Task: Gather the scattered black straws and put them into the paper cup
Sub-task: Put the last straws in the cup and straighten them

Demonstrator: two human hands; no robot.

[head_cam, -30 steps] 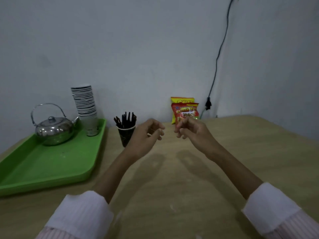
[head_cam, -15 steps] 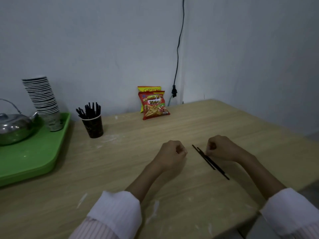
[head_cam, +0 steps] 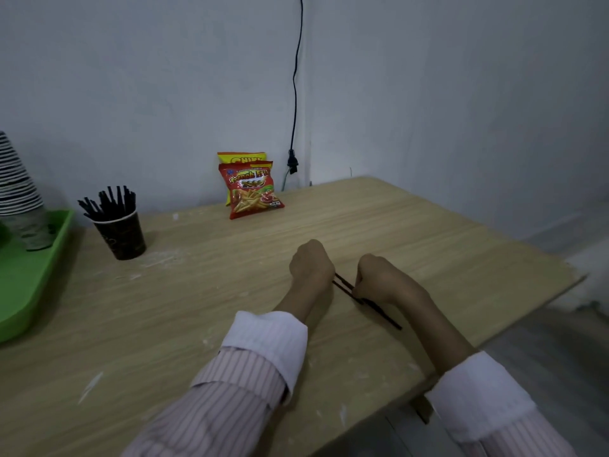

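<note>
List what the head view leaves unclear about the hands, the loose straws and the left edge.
Head view only:
1. The left hand: its fingers are curled under its back, so any grip on the loose straws is hidden.
2. The loose straws: their middle is covered by the right hand, so their number is unclear.
3. The cup stack and green tray: cut off by the left edge.

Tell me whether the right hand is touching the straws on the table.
Touching. In the head view the right hand has its curled fingertips closed on the straws lying on the table.

Green tray (head_cam: 19, 285), black straws (head_cam: 385, 315), dark paper cup (head_cam: 122, 237), red snack bag (head_cam: 253, 194), pink-striped sleeve (head_cam: 244, 384)
</note>
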